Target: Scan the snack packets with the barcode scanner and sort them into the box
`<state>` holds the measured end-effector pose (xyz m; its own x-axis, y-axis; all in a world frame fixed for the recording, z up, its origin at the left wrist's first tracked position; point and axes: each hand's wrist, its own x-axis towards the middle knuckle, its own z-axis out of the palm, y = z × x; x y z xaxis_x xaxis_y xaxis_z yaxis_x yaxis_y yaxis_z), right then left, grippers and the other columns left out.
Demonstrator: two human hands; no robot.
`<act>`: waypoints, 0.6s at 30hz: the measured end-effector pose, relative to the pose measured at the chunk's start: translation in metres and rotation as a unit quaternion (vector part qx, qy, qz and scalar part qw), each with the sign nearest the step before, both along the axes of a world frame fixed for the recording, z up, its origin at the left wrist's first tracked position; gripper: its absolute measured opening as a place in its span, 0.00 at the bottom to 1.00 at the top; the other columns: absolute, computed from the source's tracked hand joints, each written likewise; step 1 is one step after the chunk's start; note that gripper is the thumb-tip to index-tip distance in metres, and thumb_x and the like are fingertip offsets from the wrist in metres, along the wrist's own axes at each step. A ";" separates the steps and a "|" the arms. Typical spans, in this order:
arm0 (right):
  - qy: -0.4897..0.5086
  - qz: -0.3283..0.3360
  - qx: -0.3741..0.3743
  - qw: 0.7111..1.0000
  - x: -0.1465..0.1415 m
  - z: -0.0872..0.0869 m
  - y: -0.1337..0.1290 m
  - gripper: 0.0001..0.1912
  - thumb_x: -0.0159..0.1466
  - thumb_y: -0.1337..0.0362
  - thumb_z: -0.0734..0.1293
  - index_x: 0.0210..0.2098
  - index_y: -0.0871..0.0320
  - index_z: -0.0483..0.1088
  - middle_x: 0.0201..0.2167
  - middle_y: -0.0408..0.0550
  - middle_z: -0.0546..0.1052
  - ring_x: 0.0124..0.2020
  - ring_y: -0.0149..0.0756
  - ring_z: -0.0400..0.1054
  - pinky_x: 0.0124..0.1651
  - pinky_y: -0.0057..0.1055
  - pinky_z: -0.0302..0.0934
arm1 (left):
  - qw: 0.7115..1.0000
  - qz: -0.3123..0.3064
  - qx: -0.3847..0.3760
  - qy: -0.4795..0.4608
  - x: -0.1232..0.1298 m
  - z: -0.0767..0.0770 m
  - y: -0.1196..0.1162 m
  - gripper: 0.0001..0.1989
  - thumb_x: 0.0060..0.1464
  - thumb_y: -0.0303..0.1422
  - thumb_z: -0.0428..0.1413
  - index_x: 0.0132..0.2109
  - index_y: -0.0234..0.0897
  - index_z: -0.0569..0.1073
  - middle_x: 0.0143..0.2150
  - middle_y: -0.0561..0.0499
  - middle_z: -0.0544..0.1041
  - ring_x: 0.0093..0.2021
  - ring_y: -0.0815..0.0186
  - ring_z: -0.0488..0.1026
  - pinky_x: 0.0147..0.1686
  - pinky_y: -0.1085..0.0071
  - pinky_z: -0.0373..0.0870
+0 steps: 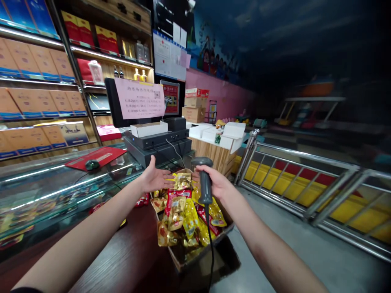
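My right hand (216, 184) is wrapped around the handle of a dark grey barcode scanner (205, 185), whose black cable hangs down in front. Fingers stretched out and apart, my left hand (156, 178) hovers at the far left edge of a cardboard box (180, 262) and holds nothing. Gold, yellow and red snack packets (190, 217) fill the box, heaped up between my two forearms. A few red packets (143, 200) lie just outside it on the left.
A glass display counter (61, 191) runs along the left, bearing a red folder (96, 158) and a black mouse (92, 165). Behind stands a monitor with a pink notice (141, 98) above a black cash drawer (159, 150). Metal railings (299, 179) stand on the right.
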<state>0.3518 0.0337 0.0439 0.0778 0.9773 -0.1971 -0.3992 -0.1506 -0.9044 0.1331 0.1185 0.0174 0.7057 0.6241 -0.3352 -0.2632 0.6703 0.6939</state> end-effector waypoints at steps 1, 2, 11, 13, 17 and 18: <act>0.008 0.025 -0.016 1.000 -0.004 -0.001 -0.001 0.04 0.55 0.67 0.67 0.27 0.63 0.70 0.19 0.47 0.73 0.21 0.34 0.68 0.28 0.33 0.67 | 1.000 0.004 -0.002 -0.002 -0.008 -0.002 -0.002 0.60 0.39 0.69 0.32 0.66 0.24 0.37 0.64 0.25 0.49 0.62 0.40 0.52 0.51 0.50 0.59; 0.014 0.049 -0.027 0.998 -0.009 -0.003 -0.004 0.04 0.55 0.66 0.67 0.28 0.62 0.70 0.20 0.47 0.73 0.22 0.34 0.69 0.29 0.32 0.67 | 1.000 0.010 -0.004 -0.005 -0.018 -0.003 -0.005 0.60 0.40 0.68 0.33 0.66 0.23 0.38 0.64 0.25 0.50 0.62 0.39 0.53 0.52 0.50 0.58; 0.067 0.179 -0.103 0.976 -0.120 -0.016 -0.031 0.07 0.54 0.65 0.68 0.32 0.62 0.72 0.29 0.49 0.77 0.32 0.33 0.72 0.39 0.29 0.66 | 0.995 0.095 0.007 -0.022 -0.143 -0.021 -0.052 0.54 0.43 0.66 0.37 0.61 0.20 0.51 0.60 0.24 0.57 0.61 0.42 0.56 0.55 0.52 0.54; 0.060 0.194 -0.129 0.971 -0.154 -0.024 -0.035 0.07 0.54 0.66 0.68 0.32 0.62 0.73 0.29 0.48 0.77 0.32 0.32 0.72 0.39 0.29 0.66 | 0.992 0.125 -0.006 -0.020 -0.172 -0.026 -0.067 0.55 0.43 0.67 0.35 0.62 0.21 0.51 0.60 0.25 0.57 0.61 0.43 0.56 0.55 0.51 0.54; 0.030 0.217 -0.150 0.964 -0.212 -0.056 -0.042 0.09 0.52 0.63 0.70 0.31 0.62 0.73 0.25 0.47 0.75 0.30 0.33 0.71 0.37 0.29 0.66 | 0.984 0.179 -0.026 -0.007 -0.219 -0.041 -0.099 0.54 0.43 0.66 0.35 0.61 0.22 0.52 0.59 0.27 0.59 0.60 0.45 0.57 0.55 0.53 0.56; 0.021 0.220 -0.145 0.964 -0.223 -0.067 -0.044 0.09 0.51 0.62 0.70 0.30 0.62 0.73 0.22 0.46 0.74 0.28 0.33 0.71 0.35 0.30 0.65 | 0.982 0.187 -0.029 -0.005 -0.229 -0.047 -0.106 0.54 0.43 0.67 0.34 0.61 0.22 0.53 0.59 0.27 0.59 0.60 0.46 0.57 0.55 0.54 0.57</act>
<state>0.1290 -0.0099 -0.0235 -0.3467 0.8171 -0.4606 -0.2738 -0.5579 -0.7835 -0.0957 0.0130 -0.0299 0.4346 0.8204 -0.3716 -0.5050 0.5636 0.6537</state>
